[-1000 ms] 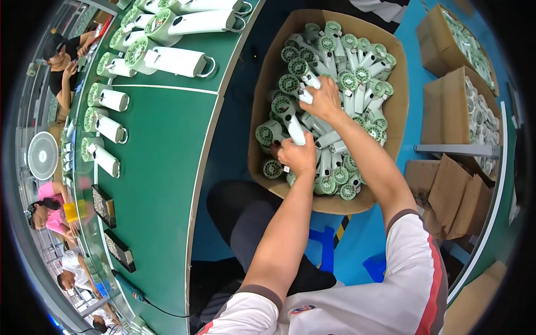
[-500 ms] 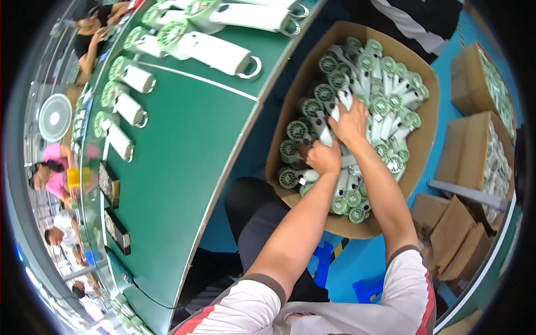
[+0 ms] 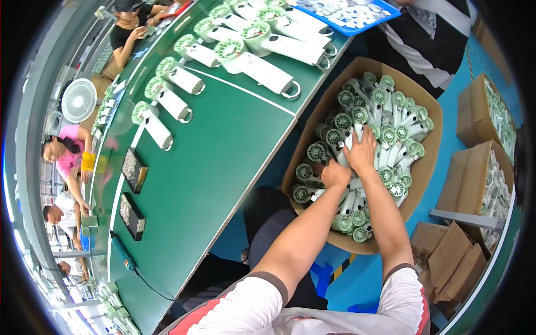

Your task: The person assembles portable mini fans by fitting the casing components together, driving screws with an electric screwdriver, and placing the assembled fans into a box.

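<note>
A cardboard box [image 3: 429, 151] to the right of the worktable holds many handheld fans [image 3: 402, 132] with white handles and round green heads, heaped at various angles. Both my arms reach into it. My right hand [image 3: 363, 149] closes over a white fan handle [image 3: 351, 137] near the middle of the heap. Just left of it and nearer me, my left hand [image 3: 336, 175] is curled among the fans, its fingers round a fan whose outline is partly hidden. The fingertips of that hand are mostly covered by the fans.
On the green worktable [image 3: 223, 151] lie rows of similar fans [image 3: 268, 72], two black trays of small parts [image 3: 146, 173] and a corded electric screwdriver [image 3: 124, 255]. A blue tray [image 3: 373, 23] of white pieces sits at the far end. More boxes [image 3: 463, 178] stand right. Several people work nearby.
The view has shifted, so the table and box appear lower and further right, and the blue tray has come into view. Both hands stay among the same fans, with little visible movement.
</note>
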### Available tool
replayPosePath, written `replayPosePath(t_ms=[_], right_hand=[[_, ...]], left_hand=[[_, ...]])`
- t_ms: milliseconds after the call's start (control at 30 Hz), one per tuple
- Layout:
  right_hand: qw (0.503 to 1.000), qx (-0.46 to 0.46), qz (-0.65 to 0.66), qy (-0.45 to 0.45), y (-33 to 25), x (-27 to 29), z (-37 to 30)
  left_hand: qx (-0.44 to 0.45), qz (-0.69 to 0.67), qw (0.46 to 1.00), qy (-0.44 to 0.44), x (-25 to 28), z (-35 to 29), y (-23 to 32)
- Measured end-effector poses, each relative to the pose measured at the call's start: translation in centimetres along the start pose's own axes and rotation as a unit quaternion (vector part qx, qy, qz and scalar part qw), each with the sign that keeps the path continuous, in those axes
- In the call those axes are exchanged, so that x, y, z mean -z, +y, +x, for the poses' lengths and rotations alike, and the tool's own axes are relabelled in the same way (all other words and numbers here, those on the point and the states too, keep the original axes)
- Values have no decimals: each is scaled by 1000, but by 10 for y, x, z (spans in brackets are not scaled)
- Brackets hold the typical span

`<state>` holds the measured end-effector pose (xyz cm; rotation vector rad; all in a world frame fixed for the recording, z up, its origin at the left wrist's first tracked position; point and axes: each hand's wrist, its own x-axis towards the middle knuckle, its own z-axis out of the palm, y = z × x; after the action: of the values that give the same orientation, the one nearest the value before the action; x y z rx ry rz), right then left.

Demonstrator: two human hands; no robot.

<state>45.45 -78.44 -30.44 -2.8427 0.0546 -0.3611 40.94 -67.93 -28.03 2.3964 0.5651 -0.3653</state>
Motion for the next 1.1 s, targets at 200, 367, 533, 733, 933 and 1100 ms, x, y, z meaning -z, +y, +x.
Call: replayPosePath(t_ms=[200,367,533,733,933,1100], right_hand=[[998,-14,-8,-57,3,9,4],[993,0,-36,-114,-3,20,9],[976,16,-96,-194,1,31,27],[974,84,-113,-178,-83,170,29],[945,310,73,75,-249,292,23],[909,370,122,147,-328,284,99]], left_hand=[[-31,-78,991,-107,16,6,-24],[-100,-113,981,-125,42,-2,-52],[-226,-68,966,-110,82,-37,-65],[-413,-110,891,-155,195,-116,-53],[-443,-150,884,-6,373,-184,-63],[-242,-97,916,304,453,-97,-54]])
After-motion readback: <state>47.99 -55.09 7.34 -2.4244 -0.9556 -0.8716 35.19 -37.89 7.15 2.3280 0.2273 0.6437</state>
